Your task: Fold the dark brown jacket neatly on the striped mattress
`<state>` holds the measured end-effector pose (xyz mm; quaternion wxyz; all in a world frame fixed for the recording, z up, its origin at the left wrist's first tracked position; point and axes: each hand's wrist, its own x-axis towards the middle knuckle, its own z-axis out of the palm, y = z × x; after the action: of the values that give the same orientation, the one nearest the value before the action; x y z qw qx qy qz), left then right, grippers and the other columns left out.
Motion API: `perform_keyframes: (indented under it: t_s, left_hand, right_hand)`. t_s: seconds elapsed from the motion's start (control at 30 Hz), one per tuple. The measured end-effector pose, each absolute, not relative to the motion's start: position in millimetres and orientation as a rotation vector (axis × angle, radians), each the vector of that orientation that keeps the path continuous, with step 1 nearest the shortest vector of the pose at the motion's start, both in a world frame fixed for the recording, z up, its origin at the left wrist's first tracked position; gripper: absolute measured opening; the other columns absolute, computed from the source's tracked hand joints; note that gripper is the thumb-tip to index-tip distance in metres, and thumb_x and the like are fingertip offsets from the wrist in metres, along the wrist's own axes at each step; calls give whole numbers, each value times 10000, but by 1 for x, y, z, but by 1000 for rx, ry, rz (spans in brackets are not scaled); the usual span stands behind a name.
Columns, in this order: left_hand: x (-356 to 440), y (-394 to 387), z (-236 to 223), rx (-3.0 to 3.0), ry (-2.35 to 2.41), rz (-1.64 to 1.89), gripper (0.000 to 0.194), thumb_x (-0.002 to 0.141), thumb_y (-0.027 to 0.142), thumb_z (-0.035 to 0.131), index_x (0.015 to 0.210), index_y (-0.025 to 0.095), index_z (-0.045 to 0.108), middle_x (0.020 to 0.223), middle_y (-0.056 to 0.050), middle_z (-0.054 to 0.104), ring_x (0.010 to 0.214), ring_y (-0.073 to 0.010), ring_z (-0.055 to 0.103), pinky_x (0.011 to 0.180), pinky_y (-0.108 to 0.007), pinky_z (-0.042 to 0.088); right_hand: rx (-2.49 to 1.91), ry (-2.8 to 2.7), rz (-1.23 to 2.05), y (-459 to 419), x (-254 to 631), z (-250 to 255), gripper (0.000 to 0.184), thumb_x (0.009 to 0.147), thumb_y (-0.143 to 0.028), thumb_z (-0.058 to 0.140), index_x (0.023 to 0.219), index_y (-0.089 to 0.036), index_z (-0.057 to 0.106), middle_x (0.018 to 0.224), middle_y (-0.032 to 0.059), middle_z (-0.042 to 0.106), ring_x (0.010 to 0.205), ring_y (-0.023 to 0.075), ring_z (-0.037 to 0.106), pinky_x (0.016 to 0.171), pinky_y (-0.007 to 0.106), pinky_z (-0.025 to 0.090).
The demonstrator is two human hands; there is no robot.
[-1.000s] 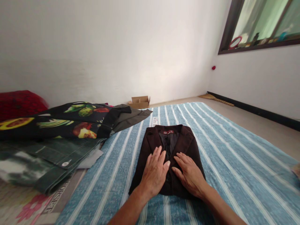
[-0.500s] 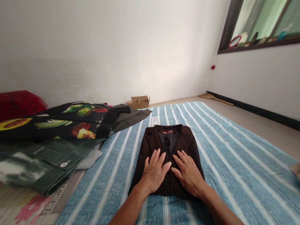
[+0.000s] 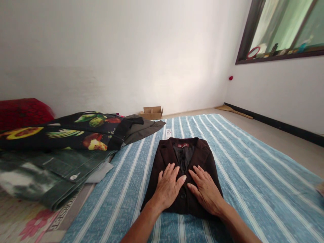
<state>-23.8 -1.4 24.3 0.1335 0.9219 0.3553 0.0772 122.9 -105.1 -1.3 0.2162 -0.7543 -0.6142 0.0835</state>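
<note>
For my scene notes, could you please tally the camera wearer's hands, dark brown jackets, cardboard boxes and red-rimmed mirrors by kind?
Bare left hand and bare right hand: 2
Folded dark brown cloth jacket: 1
Open tan cardboard box: 1
Rounded red-rimmed mirror: 1
Total: 5

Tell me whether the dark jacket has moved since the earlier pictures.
No. Against the striped sheet and cardboard box, the dark jacket shows no visible shift either way; the whole view has moved slightly.
</note>
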Motion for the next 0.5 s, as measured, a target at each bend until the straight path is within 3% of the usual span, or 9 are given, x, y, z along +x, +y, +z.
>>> perform_keyframes:
  t_s: [0.13,0.23,0.37,0.5]
  left_hand:
    - [-18,11,31,2684,1057,476,417,900,387,402,1216,136,509,1309,-129,499,1238,-227,419,1032,-367,318]
    - [-7,26,44,2708,1196,467,312,869,313,466,1132,167,549,1154,-100,598,1106,-216,528,948,-317,393]
    - [14,50,61,2680,1385,315,259,846,302,487,1057,169,558,1007,-121,646,976,-244,605,814,-336,457]
    - [34,75,67,2607,1488,225,350,852,356,452,1072,92,516,1008,-213,636,989,-310,606,794,-399,459]
  right_hand:
    - [-2110,-1715,258,-103,123,0,561,907,-515,325,1352,-189,427,1437,90,339,1344,279,229,1064,471,237]
    - [-2110,-1724,291,-104,123,2,564,907,-507,333,1353,-175,425,1434,101,342,1341,292,231,1061,480,238]
    - [-2079,-1749,309,-107,126,16,553,907,-491,358,1331,-150,453,1407,132,379,1320,305,274,1047,465,271]
    - [-1971,-1801,188,-92,136,43,398,937,-364,340,1203,-162,557,1281,125,509,1214,253,426,1006,389,331]
